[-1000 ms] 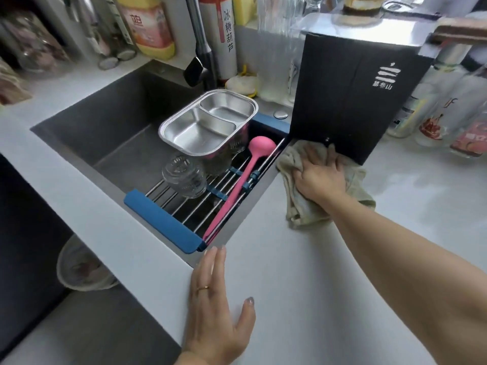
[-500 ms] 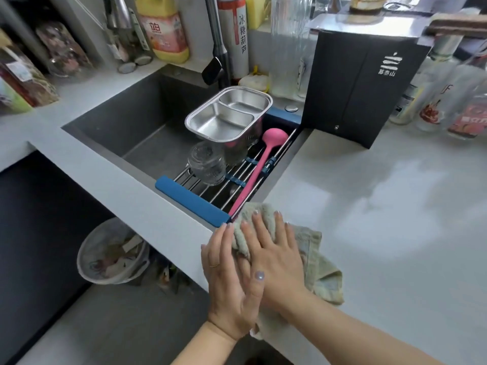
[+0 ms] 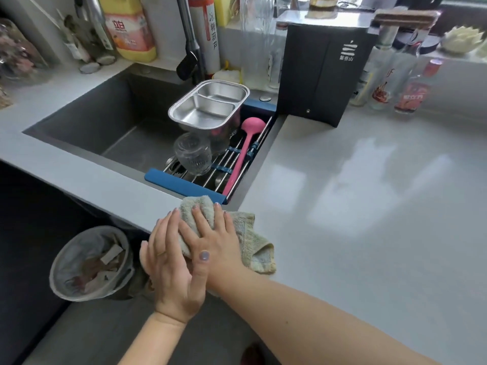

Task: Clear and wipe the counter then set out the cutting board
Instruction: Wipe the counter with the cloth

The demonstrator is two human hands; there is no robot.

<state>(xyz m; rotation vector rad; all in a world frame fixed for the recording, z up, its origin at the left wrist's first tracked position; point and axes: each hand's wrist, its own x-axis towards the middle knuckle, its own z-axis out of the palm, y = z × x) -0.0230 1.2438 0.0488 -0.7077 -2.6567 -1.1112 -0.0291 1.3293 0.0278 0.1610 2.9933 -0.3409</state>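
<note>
Head view. The cloth (image 3: pixel 245 233) lies bunched at the near edge of the counter (image 3: pixel 369 233), just right of the near right corner of the sink (image 3: pixel 87 119). The right hand (image 3: pixel 213 238) lies flat on top of the cloth, its fingers (image 3: pixel 200 219) spread and pointing toward the blue end of the drying rack (image 3: pixel 184 184). The left hand (image 3: pixel 168 262) is at the counter edge just beside the cloth, fingers together and slightly cupped, its thumb over the right wrist; whether it touches the cloth cannot be told.

Judged step: sweep crumbs or water off the near edge into the cupped left hand.

- Keep the right palm flat and press evenly, so the cloth does not roll up under the hand.
- Hold the left hand just below the counter edge, tight against it, so nothing drops past. The waste bin (image 3: pixel 92 262) stands on the floor below and left; empty the hand there.
- Keep the cloth clear of the rack end and the pink ladle (image 3: pixel 245 148).

The wide surface to the right shows a wet sheen and carries nothing near. No cutting board can be identified in this view; the black box (image 3: pixel 324 75) stands at the far side beside the sink.
</note>
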